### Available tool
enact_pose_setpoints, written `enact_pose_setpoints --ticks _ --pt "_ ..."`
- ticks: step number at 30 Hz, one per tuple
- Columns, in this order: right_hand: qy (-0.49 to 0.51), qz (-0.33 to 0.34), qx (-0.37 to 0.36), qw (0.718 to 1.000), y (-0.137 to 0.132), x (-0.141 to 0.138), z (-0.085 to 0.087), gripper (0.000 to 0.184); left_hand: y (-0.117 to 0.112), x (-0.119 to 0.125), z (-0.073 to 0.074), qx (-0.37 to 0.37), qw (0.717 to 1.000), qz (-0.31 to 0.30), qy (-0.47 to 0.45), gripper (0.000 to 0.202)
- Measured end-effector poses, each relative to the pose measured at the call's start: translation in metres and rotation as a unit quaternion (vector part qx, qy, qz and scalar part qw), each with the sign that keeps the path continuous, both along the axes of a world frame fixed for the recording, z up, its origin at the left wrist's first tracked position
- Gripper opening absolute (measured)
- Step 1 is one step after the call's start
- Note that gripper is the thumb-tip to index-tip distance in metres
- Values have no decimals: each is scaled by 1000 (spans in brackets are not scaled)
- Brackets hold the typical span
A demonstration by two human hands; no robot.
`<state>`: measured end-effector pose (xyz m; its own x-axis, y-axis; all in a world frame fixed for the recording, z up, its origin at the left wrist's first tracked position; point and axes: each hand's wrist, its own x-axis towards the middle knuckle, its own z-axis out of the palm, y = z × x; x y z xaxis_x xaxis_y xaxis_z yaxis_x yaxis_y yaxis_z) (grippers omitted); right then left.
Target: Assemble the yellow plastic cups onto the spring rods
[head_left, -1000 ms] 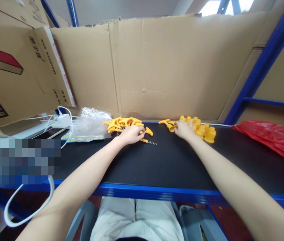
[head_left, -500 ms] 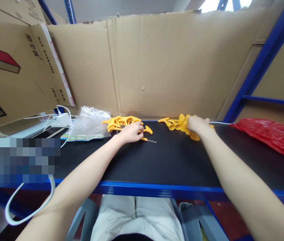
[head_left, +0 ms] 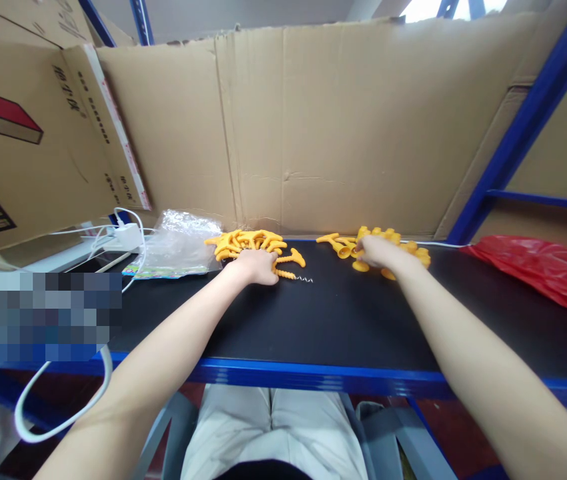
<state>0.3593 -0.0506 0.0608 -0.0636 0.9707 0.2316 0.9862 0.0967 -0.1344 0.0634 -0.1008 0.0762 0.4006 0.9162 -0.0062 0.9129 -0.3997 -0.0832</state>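
Observation:
A pile of yellow corkscrews (head_left: 243,241) with curved T-shaped handles lies at the back of the black table. My left hand (head_left: 258,268) is at the pile's front edge, its fingers curled in; what they hold is hidden. Just right of it lies a loose T-shaped handle (head_left: 294,257), and in front of that a ridged yellow shaft with a bare metal spiral (head_left: 304,279). My right hand (head_left: 379,252) reaches into a group of yellow cup-ended pieces (head_left: 417,253), fingers closed at a piece whose round yellow end (head_left: 361,265) shows below them.
A clear plastic bag (head_left: 181,243) lies left of the corkscrews, beside a white charger (head_left: 127,237) with cables. At the far right is a red plastic bag (head_left: 533,267). A cardboard wall (head_left: 338,133) stands behind, and a blue edge (head_left: 313,377) runs along the table front.
My right hand has shifted left across the cup-ended pieces, uncovering those on the right. My left hand has drawn slightly back, its fingers now tucked lower at the pile.

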Motion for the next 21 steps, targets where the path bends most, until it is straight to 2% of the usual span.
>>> enact_pose_setpoints --ticks 2,7,10,12,17,19,21 --pt "24 21 -59 998 0 -11 -4 20 1 0 -2 -14 1000 -7 -2 44" --pt "88 90 -90 988 -10 -43 -11 27 5 3 -11 -35 995 -74 -51 38" --pt "104 114 -120 981 -13 -53 -13 27 8 5 -15 -31 993 -81 -80 35" --pt "88 111 -107 984 -15 -55 -12 28 10 4 -17 -28 992 -79 -93 35" --pt "-54 96 5 994 -21 -50 -3 21 14 2 -20 -24 990 -80 -112 33" --pt "-78 112 2 991 -24 -49 0 23 15 2 -21 -20 990 -82 -114 33" --pt "-73 126 -35 989 -27 -51 1 23 15 2 -21 -18 989 -87 -116 32"
